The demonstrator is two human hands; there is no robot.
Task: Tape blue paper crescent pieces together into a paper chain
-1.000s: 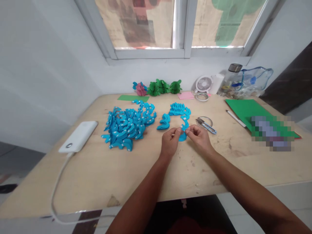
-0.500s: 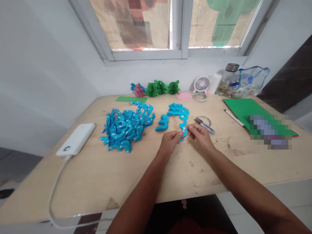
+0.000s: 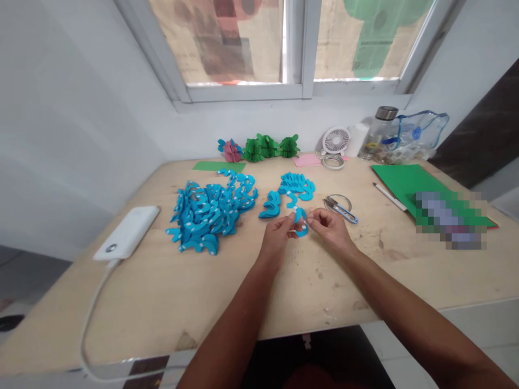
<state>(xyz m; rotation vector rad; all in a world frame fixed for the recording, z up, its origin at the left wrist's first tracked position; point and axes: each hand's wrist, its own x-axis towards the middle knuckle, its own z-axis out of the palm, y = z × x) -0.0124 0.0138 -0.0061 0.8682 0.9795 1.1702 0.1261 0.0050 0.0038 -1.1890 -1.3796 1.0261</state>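
Note:
My left hand and my right hand meet over the middle of the wooden table. Both pinch a small blue curved paper piece with white tabs, held just above the tabletop. Behind the hands lies a short chain of joined blue pieces. A large heap of loose blue pieces lies to the left of my left hand.
Small snips lie right of my right hand. A white power bank with cable sits at the left. Green sheets, a pen, tape roll, fan, jar and green paper ornaments line the back.
The hands drew slightly toward me with the blue piece, which has come away from the end of the chain. The view shifted a little.

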